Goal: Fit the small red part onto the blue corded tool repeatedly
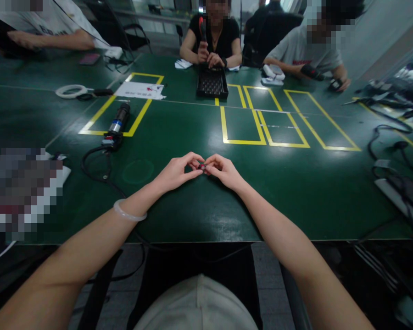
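Observation:
Both hands meet over the green table (pixel 179 211), fingertips pinched around a small dark part with a red spot (pixel 202 166). It is too small to name its kind. My left hand (pixel 177 172), with a pale bracelet on its wrist, grips the part from the left. From the right, my right hand (pixel 225 170) grips it with thumb and fingers. The fingertips cover much of the part. Left of my hands, an electric screwdriver with a blue band (pixel 117 121) lies inside a yellow-taped outline, its cable running toward the table's front edge.
A black tray (pixel 211 87) stands before a person across the table; two more people sit at the far sides. A white paper (pixel 140 90) and a white ring-shaped tool (pixel 71 91) lie at left. Cables and a flat device (pixel 402 199) lie at right.

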`<state>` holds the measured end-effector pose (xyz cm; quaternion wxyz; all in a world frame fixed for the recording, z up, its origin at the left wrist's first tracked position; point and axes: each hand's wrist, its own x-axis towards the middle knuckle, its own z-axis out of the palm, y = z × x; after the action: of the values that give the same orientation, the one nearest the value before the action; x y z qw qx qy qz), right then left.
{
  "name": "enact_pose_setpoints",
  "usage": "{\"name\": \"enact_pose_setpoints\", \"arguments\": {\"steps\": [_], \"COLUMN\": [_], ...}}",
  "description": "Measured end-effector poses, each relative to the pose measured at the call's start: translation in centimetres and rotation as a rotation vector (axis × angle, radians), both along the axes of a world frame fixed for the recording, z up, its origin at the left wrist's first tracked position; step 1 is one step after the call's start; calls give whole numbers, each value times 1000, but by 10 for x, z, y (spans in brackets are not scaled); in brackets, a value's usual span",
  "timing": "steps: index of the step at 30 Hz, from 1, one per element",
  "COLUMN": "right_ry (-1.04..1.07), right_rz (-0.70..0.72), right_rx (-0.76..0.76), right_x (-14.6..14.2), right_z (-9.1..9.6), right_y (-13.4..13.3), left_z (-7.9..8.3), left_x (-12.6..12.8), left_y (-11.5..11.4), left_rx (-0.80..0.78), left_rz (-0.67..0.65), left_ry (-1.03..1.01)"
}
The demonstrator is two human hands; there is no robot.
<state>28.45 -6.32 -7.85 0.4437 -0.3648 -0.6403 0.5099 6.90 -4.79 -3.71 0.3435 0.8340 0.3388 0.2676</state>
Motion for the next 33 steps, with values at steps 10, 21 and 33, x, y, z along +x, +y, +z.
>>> {"name": "enact_pose_setpoints", "arguments": {"steps": [10,21,33], "right_ry": [-4,-169,-322], "right_rz": [-5,-60,-78], "right_rx": [6,174,269], "right_x": [-1,-5,-5], "right_z": [0,8,14], "right_y": [-1,-7,-12], "left_z": [2,-1,-1], "left_x": [-1,-1,0], "left_y": [0,0,3], "left_rx": [63,-66,-269], "left_rz": [45,34,24], "left_ry": [3,-62,-101]}}
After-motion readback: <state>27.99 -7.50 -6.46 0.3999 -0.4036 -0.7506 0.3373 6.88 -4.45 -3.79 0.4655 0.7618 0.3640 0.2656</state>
